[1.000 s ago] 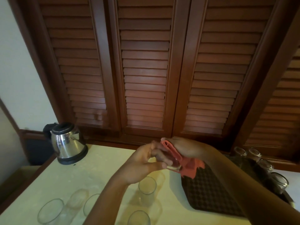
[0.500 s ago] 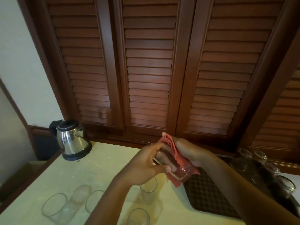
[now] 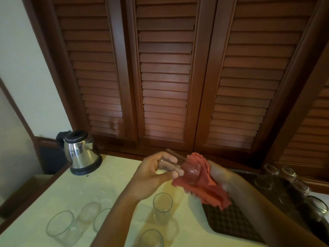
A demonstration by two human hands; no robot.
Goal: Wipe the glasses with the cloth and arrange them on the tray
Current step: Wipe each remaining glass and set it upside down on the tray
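Observation:
My left hand (image 3: pixel 154 172) grips a clear glass (image 3: pixel 188 171) held sideways above the table. A red cloth (image 3: pixel 204 186) wraps the glass's far end, and my right hand (image 3: pixel 216 172) holds it there, mostly hidden behind the folds. The dark textured tray (image 3: pixel 229 223) lies on the table at the right. Several glasses (image 3: pixel 286 173) stand upside down along its far side. More glasses (image 3: pixel 162 205) wait on the pale tabletop (image 3: pixel 110 184) in front of me, some lying on their sides (image 3: pixel 60 227).
A steel electric kettle (image 3: pixel 80 152) stands at the table's back left corner. Brown louvred doors (image 3: pixel 163 77) rise right behind the table. The table's left edge drops off beside a white wall (image 3: pixel 21 68).
The glass has turned in my hands. The cloth now hangs lower over the tray's near corner, and my view has shifted a little.

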